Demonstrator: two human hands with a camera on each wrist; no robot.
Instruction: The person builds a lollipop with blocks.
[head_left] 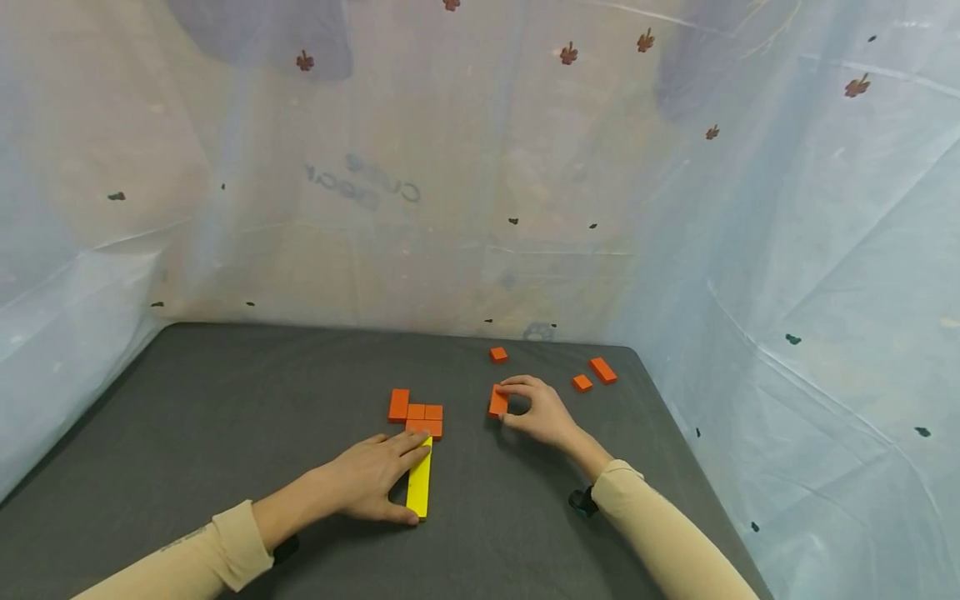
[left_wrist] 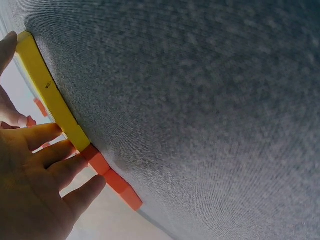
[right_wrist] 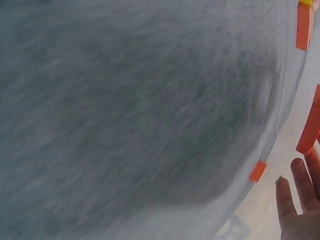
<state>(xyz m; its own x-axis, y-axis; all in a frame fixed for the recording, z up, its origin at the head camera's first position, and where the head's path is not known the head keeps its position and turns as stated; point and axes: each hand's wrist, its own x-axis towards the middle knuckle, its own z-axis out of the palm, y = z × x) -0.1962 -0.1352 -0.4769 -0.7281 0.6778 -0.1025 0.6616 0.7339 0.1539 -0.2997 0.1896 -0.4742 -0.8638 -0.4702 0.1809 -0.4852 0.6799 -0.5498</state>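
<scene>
My left hand (head_left: pixel 371 475) rests along a long yellow block (head_left: pixel 420 492), its thumb at the near end. Its fingertips lie near the far end, where the yellow block meets a group of orange blocks (head_left: pixel 424 427). In the left wrist view its fingers look straight and spread beside the yellow block (left_wrist: pixel 50 87). To the right, my right hand (head_left: pixel 540 412) pinches an orange rectangular block (head_left: pixel 497 402) between thumb and fingers. The right wrist view shows that orange block (right_wrist: pixel 309 130) at the right edge, with part of the hand cut off.
Beyond the right hand lie a small orange block (head_left: pixel 498 355), another small one (head_left: pixel 582 383) and a longer orange block (head_left: pixel 603 370). A taller orange block (head_left: pixel 399 405) stands at the group's left. Translucent sheeting (head_left: pixel 465 208) surrounds the dark table (head_left: pixel 262 392).
</scene>
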